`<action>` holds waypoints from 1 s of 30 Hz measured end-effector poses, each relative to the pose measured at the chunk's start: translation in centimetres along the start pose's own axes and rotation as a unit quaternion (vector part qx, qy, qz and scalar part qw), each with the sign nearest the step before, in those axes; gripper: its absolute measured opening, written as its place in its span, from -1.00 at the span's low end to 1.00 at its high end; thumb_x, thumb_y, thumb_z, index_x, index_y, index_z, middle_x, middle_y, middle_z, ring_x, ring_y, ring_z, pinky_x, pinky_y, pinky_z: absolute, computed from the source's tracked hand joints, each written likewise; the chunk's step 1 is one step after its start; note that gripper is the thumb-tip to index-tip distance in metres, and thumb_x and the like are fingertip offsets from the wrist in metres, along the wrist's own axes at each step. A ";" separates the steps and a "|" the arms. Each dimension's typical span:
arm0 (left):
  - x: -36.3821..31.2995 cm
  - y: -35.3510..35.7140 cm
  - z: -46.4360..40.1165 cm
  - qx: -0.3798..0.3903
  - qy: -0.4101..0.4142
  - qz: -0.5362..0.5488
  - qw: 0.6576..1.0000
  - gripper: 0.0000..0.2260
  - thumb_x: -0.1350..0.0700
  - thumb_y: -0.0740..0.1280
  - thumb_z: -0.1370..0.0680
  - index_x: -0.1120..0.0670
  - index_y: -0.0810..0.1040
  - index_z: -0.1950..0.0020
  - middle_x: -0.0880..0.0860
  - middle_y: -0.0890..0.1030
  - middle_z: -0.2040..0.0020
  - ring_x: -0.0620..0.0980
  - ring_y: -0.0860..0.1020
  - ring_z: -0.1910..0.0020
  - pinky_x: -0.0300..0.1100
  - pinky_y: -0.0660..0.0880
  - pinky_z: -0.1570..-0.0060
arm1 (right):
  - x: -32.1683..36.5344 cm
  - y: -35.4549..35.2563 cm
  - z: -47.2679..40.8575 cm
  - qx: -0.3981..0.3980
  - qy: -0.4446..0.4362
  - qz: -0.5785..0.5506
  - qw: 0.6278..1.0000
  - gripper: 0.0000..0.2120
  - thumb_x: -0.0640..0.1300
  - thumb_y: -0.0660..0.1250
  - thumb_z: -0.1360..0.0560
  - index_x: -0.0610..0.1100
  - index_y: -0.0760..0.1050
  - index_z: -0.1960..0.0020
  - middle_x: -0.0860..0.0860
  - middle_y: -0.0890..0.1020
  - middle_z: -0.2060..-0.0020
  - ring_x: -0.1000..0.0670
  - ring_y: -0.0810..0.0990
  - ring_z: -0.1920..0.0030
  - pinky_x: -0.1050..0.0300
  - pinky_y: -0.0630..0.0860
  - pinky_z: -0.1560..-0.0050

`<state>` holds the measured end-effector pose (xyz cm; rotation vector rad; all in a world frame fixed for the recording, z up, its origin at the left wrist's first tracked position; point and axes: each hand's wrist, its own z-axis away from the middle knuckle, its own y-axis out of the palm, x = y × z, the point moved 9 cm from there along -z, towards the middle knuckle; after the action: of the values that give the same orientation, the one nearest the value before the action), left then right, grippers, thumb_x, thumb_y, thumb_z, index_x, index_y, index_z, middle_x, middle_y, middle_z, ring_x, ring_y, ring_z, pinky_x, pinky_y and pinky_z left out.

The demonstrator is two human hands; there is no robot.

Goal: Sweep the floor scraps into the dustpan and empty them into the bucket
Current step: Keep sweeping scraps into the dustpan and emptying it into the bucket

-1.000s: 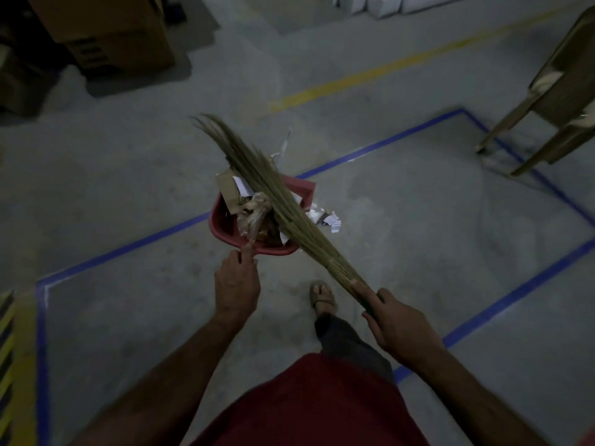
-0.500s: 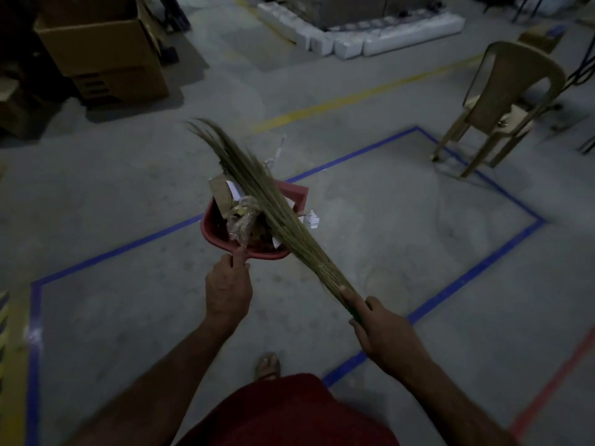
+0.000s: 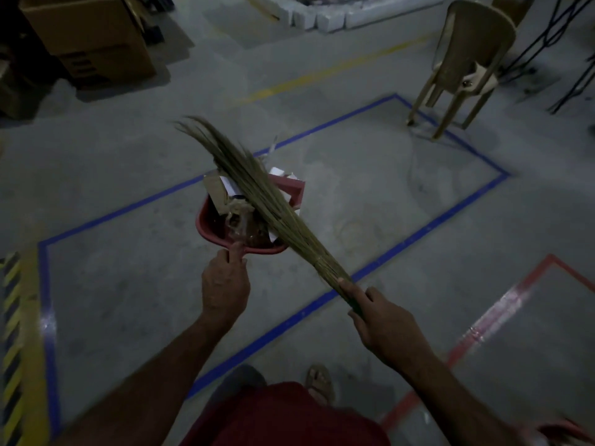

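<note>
My left hand (image 3: 225, 283) grips the near rim of a red dustpan (image 3: 206, 222) and holds it off the floor. The pan is heaped with scraps (image 3: 236, 214): cardboard, white paper and crumpled wrapping. My right hand (image 3: 383, 320) is closed on the handle of a straw broom (image 3: 257, 188). The bristles lie slantwise across the scraps and reach past the pan toward the upper left. No bucket can be made out for sure; a red rim (image 3: 560, 428) shows at the bottom right corner.
A tan plastic chair (image 3: 463, 59) stands at the upper right, with dark cables behind it. Cardboard boxes (image 3: 90, 37) sit at the upper left, white blocks (image 3: 325, 16) at the top. Blue (image 3: 428, 225), red (image 3: 483, 336) and yellow tape lines mark the concrete floor.
The view has swung right and I have stepped along: the chair and a red floor line came into sight. The dustpan and broom stay held together in front of me.
</note>
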<state>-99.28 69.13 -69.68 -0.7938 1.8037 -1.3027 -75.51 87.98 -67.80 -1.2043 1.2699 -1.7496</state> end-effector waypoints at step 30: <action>-29.7 2.7 37.5 0.160 0.403 0.080 0.897 -0.69 0.10 0.31 -0.60 0.06 0.44 -0.33 0.10 0.53 0.10 0.14 0.51 0.19 -0.04 0.38 0.28 | -3.0 7.1 56.2 -0.142 0.417 -0.087 0.893 -0.29 -0.02 0.33 -0.53 0.25 0.09 -0.57 0.05 0.47 0.08 0.06 0.47 0.31 0.18 0.41 0.41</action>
<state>-52.00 76.32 -72.92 0.1261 2.1033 -1.9160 -22.17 68.89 -69.42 -0.7089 2.0048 -2.4028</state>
